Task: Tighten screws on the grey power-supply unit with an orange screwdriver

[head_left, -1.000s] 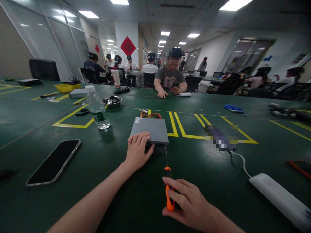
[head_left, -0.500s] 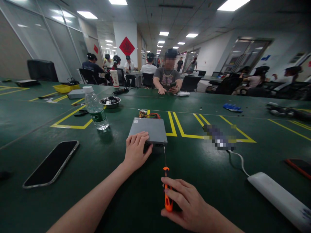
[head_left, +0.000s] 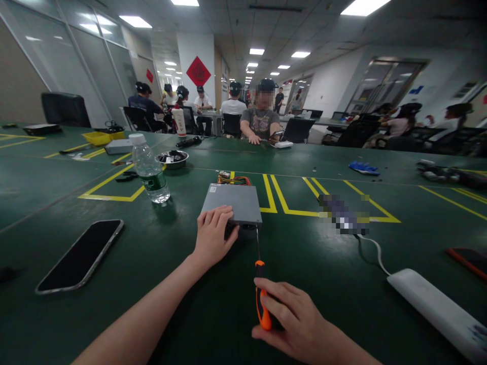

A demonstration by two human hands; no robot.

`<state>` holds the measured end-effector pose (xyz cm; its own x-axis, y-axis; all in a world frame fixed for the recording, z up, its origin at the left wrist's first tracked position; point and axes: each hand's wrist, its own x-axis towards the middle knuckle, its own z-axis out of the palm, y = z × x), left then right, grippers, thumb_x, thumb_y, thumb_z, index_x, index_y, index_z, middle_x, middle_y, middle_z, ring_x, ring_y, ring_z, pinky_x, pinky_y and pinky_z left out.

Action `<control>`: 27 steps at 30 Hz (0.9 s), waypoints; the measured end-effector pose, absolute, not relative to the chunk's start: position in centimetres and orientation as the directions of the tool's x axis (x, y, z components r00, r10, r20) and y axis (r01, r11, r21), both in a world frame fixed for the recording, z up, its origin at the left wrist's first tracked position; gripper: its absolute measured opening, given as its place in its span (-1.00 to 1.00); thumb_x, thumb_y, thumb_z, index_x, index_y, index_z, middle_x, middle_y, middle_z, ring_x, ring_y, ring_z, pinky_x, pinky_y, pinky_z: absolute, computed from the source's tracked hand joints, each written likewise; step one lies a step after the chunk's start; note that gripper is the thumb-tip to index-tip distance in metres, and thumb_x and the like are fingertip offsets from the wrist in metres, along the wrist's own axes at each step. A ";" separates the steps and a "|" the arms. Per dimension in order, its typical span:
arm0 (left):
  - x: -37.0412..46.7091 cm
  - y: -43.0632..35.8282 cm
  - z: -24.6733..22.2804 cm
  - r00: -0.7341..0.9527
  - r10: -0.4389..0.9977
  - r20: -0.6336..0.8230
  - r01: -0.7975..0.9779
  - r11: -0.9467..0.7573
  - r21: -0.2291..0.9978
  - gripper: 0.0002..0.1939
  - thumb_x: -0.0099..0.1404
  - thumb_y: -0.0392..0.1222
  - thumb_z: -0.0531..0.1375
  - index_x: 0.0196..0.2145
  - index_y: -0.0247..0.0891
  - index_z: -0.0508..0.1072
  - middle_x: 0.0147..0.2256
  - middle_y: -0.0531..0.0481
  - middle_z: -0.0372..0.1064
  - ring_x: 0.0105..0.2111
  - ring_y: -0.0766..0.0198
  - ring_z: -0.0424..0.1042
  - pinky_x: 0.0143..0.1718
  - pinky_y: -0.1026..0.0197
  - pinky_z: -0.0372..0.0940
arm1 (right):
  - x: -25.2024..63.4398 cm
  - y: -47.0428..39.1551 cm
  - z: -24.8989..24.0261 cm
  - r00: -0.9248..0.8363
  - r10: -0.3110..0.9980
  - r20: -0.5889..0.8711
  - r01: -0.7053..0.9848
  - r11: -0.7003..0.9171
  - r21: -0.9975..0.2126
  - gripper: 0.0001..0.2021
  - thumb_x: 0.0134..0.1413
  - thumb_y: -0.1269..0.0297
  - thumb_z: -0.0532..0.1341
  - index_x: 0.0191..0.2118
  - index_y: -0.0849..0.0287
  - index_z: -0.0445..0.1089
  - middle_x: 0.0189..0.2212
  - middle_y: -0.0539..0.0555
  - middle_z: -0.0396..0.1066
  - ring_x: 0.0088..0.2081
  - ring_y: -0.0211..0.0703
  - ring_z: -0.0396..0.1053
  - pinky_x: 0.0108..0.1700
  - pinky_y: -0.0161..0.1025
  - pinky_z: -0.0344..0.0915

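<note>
Screwdriver with an orange and black handle is gripped between the fingers and thumb of my right hand, its shaft pointing away from me, its tip at the near right corner of the grey metal box; whether it sits in a screw I cannot tell. My left hand is clasped over the box's near edge, fingers on top, thumb at the front. The box lies flat on the green bench, with coloured wires bunched behind it. A water bottle stands to its left, beyond a phone lying flat
</note>
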<state>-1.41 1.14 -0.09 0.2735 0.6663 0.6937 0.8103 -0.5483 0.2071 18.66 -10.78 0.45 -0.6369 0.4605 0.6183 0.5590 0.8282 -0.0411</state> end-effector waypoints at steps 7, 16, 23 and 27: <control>-1.4 1.1 -0.1 0.271 0.671 0.690 0.815 -0.542 0.207 -0.77 0.22 -0.15 0.11 -0.14 -0.15 0.27 -0.02 -0.05 0.34 0.01 0.11 0.26 -0.04 0.00 0.04 | 18.5 -10.7 0.7 -0.679 0.413 0.607 0.539 0.842 0.031 -0.77 0.18 0.30 0.10 -0.09 0.30 0.28 -0.18 0.33 0.42 -0.23 -0.11 0.43 -0.30 -0.22 0.38; -1.3 1.1 -0.1 0.272 0.671 0.690 0.815 -0.542 0.206 -0.77 0.22 -0.15 0.11 -0.14 -0.16 0.27 -0.02 -0.04 0.34 0.01 0.14 0.25 -0.02 0.01 0.03 | 18.7 -11.0 0.6 -0.650 0.483 0.587 0.572 0.819 -0.042 -0.72 0.23 0.23 0.03 -0.05 0.31 0.26 -0.12 0.32 0.39 -0.15 -0.10 0.41 -0.19 -0.21 0.38; -1.4 1.1 -0.1 0.279 0.672 0.686 0.810 -0.549 0.208 -0.77 0.23 -0.15 0.10 -0.14 -0.16 0.27 -0.02 -0.05 0.34 0.02 0.12 0.25 -0.02 0.00 0.02 | 18.5 -10.7 0.7 -0.662 0.379 0.647 0.558 0.826 0.086 -0.77 0.12 0.26 0.19 -0.17 0.33 0.35 -0.23 0.31 0.44 -0.24 -0.08 0.44 -0.29 -0.21 0.41; -1.4 1.1 -0.1 0.277 0.671 0.688 0.807 -0.551 0.212 -0.77 0.22 -0.15 0.11 -0.14 -0.16 0.27 -0.02 -0.05 0.34 0.01 0.12 0.25 -0.02 0.00 0.02 | 18.4 -11.3 0.6 -0.607 0.382 0.697 0.608 0.788 0.098 -0.83 0.10 0.37 0.18 -0.19 0.33 0.33 -0.26 0.26 0.46 -0.22 -0.09 0.44 -0.20 -0.22 0.42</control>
